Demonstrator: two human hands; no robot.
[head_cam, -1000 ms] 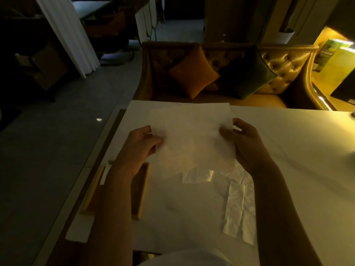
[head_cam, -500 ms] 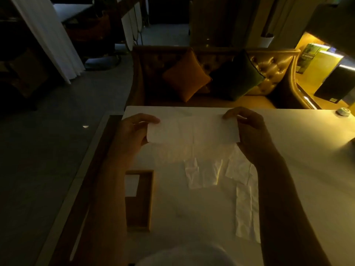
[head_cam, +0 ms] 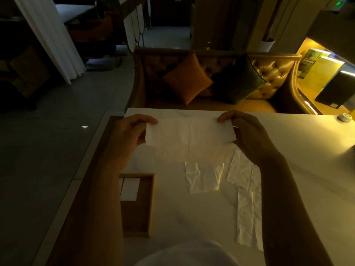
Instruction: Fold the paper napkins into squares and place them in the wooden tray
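I hold a white paper napkin (head_cam: 190,134) folded in half into a wide strip, lifted above the white table (head_cam: 307,169). My left hand (head_cam: 130,135) pinches its left end and my right hand (head_cam: 247,135) pinches its right end. Its lower layer hangs thin and translucent below the fold. On the table beneath lie other unfolded napkins (head_cam: 203,177) and a long crumpled one (head_cam: 248,214). The wooden tray (head_cam: 150,204) sits at the table's left edge, partly behind my left forearm, with a folded white square (head_cam: 129,189) inside.
A tufted leather sofa (head_cam: 274,73) with an orange cushion (head_cam: 187,79) and a dark green cushion (head_cam: 238,79) stands just beyond the table's far edge. A small round white object (head_cam: 344,118) rests at the far right of the table. Grey floor lies to the left.
The napkin went from a full open sheet held upright to a half-height strip, its top edge folded over. Both hands moved up and apart to the strip's upper corners.
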